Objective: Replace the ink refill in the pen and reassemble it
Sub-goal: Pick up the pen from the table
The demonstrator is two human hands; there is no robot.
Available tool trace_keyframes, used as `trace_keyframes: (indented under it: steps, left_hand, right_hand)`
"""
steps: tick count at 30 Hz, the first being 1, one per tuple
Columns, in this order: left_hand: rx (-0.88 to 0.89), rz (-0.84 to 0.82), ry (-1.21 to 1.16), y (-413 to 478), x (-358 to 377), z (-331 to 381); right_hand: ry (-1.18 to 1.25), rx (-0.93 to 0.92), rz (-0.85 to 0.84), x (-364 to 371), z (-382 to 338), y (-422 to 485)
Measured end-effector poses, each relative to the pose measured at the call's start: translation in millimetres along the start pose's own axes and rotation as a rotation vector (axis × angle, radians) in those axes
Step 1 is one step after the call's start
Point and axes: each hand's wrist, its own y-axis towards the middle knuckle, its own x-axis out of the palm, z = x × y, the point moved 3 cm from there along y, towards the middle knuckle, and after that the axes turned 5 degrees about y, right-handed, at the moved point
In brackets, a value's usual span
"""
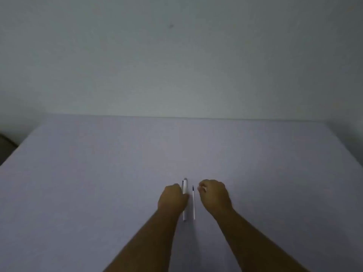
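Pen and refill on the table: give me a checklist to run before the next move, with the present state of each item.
1. Pen within reach of the left hand: ok, the hand rests against its left side.
2. Left hand gripping the pen: cannot tell, the fingers are hidden.
3. Refill free to pick up: ok, it lies alone on the table just right of the pen.
4. Right hand empty: cannot tell, fingers loosely curled, picture blurred.
5. Pen and refill apart: ok, a narrow gap shows between them.
6. Pen opened: cannot tell, too blurred.

Pale table, seemingly bare wall
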Motion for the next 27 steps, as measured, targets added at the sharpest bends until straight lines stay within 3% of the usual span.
trace_keyframes:
  steps: [5, 10, 18, 27]
  left_hand:
    - [-0.089, -0.084, -0.032, 1.4, 21.0, -3.5]
    - [-0.077, -0.067, -0.044, 2.2, 15.5, -5.3]
    - [0.145, 0.013, -0.170, -12.7, -1.1, 10.2]
    - [0.240, -0.067, -0.161, -10.3, -13.0, 15.4]
  right_hand:
    - [0.038, 0.057, -0.033, 10.8, 8.4, 3.1]
    - [0.104, 0.084, -0.061, 13.7, 6.4, 8.8]
    - [0.510, 0.328, -0.088, 6.9, -7.8, 23.2]
    - [0.659, 0.573, -0.064, 8.5, -9.3, 32.0]
